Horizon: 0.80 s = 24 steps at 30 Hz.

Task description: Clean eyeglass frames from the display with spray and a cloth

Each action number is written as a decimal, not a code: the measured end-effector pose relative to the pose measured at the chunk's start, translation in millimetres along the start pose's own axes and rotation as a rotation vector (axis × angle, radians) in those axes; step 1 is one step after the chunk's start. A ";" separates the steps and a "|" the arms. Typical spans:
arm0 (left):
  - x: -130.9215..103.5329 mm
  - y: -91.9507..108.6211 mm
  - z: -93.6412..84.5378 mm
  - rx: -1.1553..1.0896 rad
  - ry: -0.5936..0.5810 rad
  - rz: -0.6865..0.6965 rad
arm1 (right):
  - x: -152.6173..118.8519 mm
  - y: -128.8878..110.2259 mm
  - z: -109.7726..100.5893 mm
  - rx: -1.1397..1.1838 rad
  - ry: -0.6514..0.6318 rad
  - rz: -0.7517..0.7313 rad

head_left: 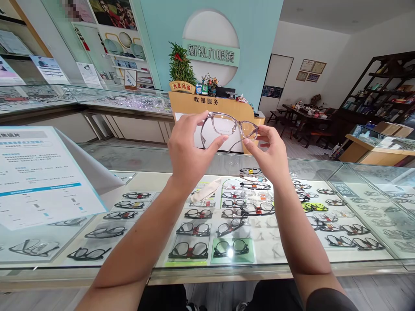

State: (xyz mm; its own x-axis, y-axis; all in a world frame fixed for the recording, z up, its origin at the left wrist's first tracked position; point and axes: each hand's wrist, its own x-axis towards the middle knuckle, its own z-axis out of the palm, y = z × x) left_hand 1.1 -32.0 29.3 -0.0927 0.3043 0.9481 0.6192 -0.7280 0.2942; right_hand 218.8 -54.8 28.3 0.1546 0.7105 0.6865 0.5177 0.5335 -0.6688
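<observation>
A pair of eyeglasses (223, 124) with a thin, see-through greyish frame is held up in front of me above the glass display case. My left hand (191, 144) pinches its left end between thumb and fingers. At the right end, my right hand (270, 149) grips the rim near the hinge, thumb below and fingers behind. Both temples are unfolded and hang down toward me. Below my hands, a pale cloth (206, 191) lies among the frames at the case.
The glass display case (181, 273) holds rows of dark eyeglasses (193, 229). A printed sign (42, 172) stands at its left. Beyond are a wooden cashier counter (223, 103) with a plant (181, 65), more display cases (129, 103), and a dark table (308, 113) at right.
</observation>
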 end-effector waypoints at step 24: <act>4.7 -31.1 8.4 -0.288 -0.123 -0.181 | -6.7 -10.3 5.7 0.025 0.137 -0.206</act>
State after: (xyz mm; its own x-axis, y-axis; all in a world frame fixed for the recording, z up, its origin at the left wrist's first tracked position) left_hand -12.0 -2.7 23.7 -0.0754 0.5026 0.8613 0.3549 -0.7936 0.4941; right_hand 207.6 -62.5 29.0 0.1611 0.5177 0.8402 0.5293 0.6732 -0.5163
